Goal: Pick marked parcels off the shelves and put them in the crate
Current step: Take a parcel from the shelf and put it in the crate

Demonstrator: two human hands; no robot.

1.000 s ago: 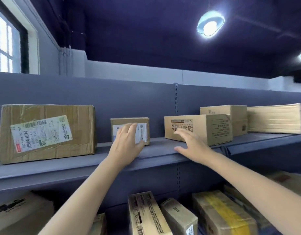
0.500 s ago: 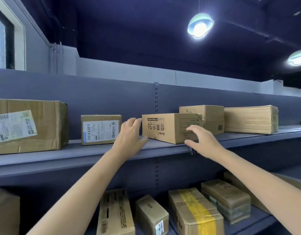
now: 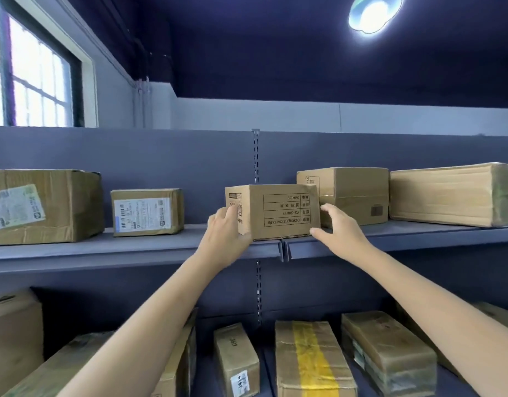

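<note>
A small brown cardboard box [image 3: 287, 209] printed "CORRECTION TAPE" upside down stands at the front edge of the upper grey shelf [image 3: 132, 250], over the join between two shelf boards. My left hand [image 3: 224, 239] grips its left side, fingers against the left face. My right hand [image 3: 341, 233] holds its right side, with the thumb at the lower front corner and the fingers curved round the right edge. No crate is in view.
On the same shelf are a small parcel with a white barcode label [image 3: 146, 212], a large labelled carton [image 3: 60, 204], a plain box [image 3: 350, 193] and a wide wrapped box [image 3: 453, 194]. The lower shelf holds several parcels, one with yellow tape [image 3: 310, 359].
Both hands have closed in on the printed box from either side. The box has turned so its end face points at me and has shifted left toward the shelf's front edge.
</note>
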